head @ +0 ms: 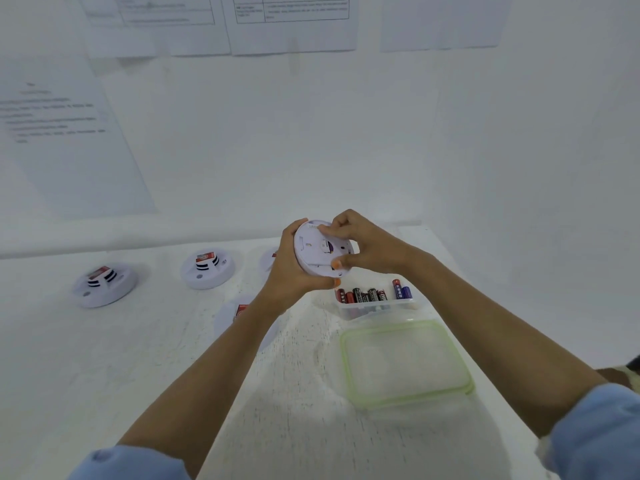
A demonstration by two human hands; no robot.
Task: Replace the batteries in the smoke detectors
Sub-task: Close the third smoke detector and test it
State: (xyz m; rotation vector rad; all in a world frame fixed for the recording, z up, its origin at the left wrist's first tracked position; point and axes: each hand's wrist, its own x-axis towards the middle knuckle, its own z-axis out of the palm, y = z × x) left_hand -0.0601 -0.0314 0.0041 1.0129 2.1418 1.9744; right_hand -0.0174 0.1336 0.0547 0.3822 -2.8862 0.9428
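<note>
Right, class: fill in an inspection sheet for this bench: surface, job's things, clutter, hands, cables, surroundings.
Surface: white table, rough-textured top.
Job's things: held detector, underside toward the camera; far-left detector and middle detector on the table; two partly hidden detectors behind the left forearm; clear tub of batteries.
Clutter: green-rimmed lid lying beside the tub.
Hands: left hand grips the held detector's rim; right hand pinches at its back.
Cables: nothing seen.
Surroundings: white walls with printed sheets on them.

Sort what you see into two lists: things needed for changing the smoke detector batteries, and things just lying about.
Belongs: held smoke detector; left hand; right hand; batteries; clear tub; detectors on the table.
Lying about: green-rimmed lid; wall papers.
</note>
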